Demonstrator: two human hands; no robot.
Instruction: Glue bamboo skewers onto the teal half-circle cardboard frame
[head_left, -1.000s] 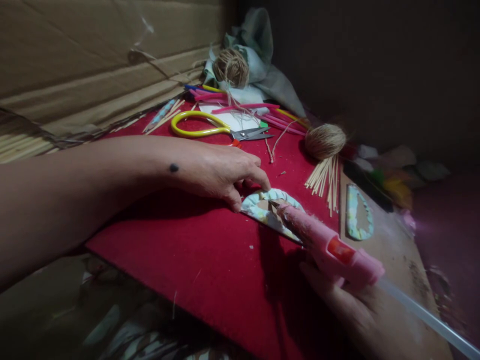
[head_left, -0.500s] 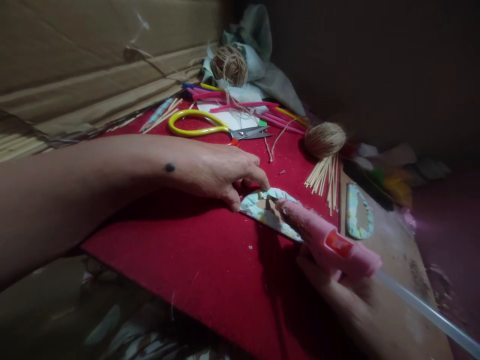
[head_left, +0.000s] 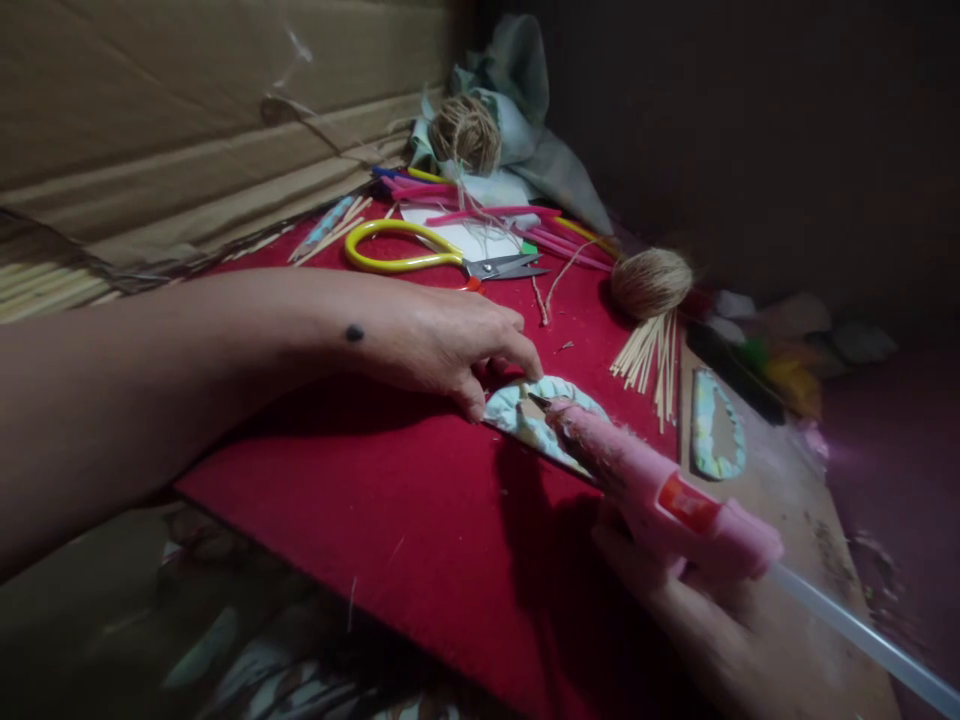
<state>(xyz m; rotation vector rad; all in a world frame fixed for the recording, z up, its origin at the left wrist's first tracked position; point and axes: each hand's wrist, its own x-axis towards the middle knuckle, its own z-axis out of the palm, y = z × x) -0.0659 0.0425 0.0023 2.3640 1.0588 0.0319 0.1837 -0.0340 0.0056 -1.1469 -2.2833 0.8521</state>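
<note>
On the red worktop [head_left: 420, 520], left hand [head_left: 442, 345] pins the fabric-wrapped half-ring [head_left: 525, 415] with fingertips to steady it; right hand [head_left: 697, 620], clamped on the pink glue gun [head_left: 652, 480], sets its nozzle against the ring's inner edge.

The near part of the red worktop [head_left: 390, 500] lies bare, giving open passage below the left hand [head_left: 442, 340]. Farther back, yellow scissors [head_left: 435, 258], coloured sticks [head_left: 480, 200] and a twine ball [head_left: 465, 132] crowd the way. To the right, a second twine ball [head_left: 649, 282] and a fan of thin sticks [head_left: 649, 362] block the path beside the glue gun [head_left: 652, 485].
</note>
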